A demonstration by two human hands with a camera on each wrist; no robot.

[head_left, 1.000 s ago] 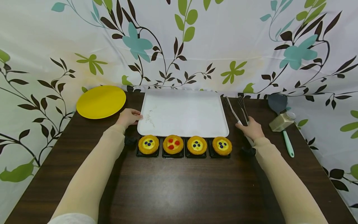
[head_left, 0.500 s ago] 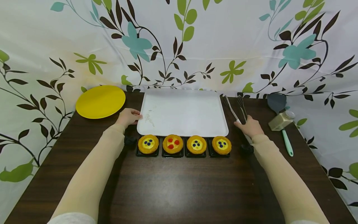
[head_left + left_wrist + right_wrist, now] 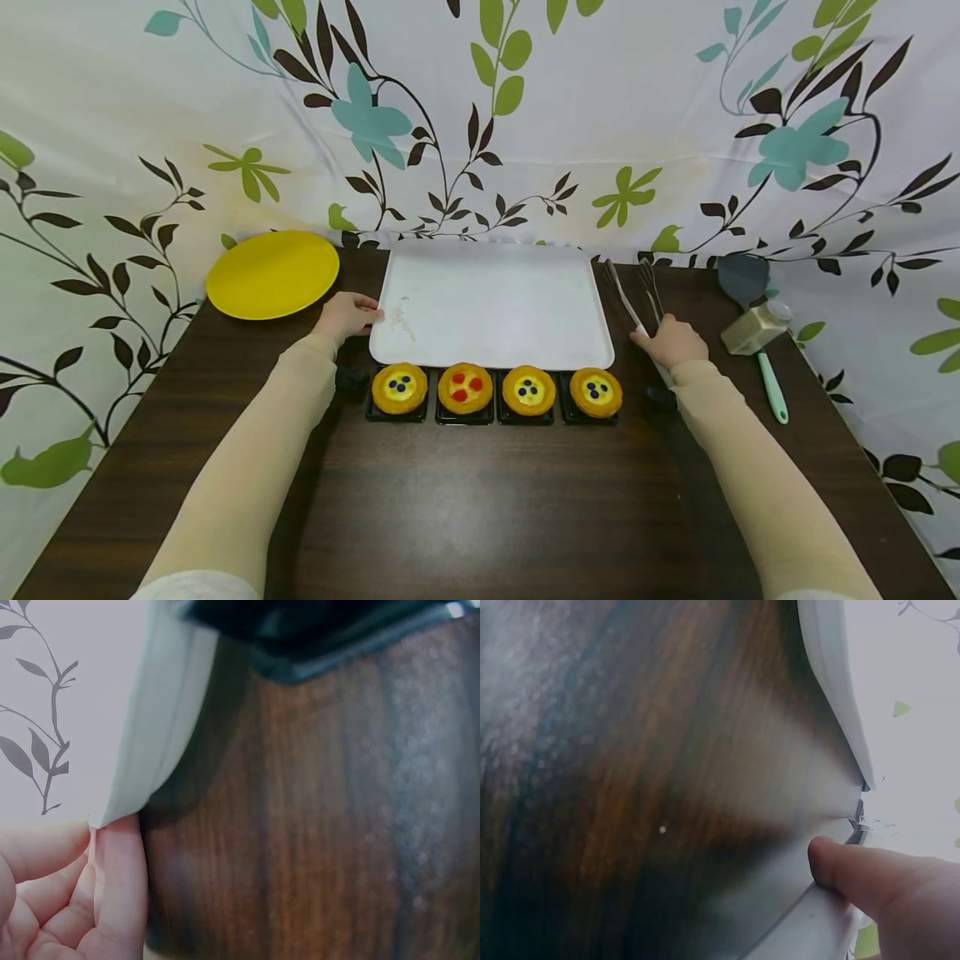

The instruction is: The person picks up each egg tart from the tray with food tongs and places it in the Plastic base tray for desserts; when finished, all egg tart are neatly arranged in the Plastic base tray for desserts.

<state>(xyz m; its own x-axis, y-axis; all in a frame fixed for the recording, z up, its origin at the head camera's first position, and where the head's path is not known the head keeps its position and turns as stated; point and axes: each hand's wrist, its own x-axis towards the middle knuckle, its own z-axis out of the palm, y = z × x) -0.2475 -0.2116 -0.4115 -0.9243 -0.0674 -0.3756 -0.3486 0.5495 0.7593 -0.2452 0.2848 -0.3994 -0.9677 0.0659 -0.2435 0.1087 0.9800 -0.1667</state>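
Note:
At the left edge of the white tray (image 3: 495,300), my left hand (image 3: 347,315) pinches the rim. In the left wrist view the thumb lies over the tray's corner (image 3: 161,712) and a finger sits under it. On the right, my right hand (image 3: 675,343) grips the metal tongs (image 3: 626,300), whose two arms spread apart toward the wall. The right wrist view has the thumb (image 3: 847,862) lying on the tongs' handle (image 3: 802,930). Several small tarts stand in a row before the tray, one with red dots (image 3: 465,388), the others with blue dots (image 3: 400,388).
Each tart sits on a black square holder (image 3: 397,417). A yellow plate (image 3: 272,275) leans at the back left. To the right lie a grey spatula with a green handle (image 3: 772,387) and a clear shaker bottle (image 3: 753,329). A patterned cloth (image 3: 480,125) hangs behind the dark wooden table (image 3: 480,508).

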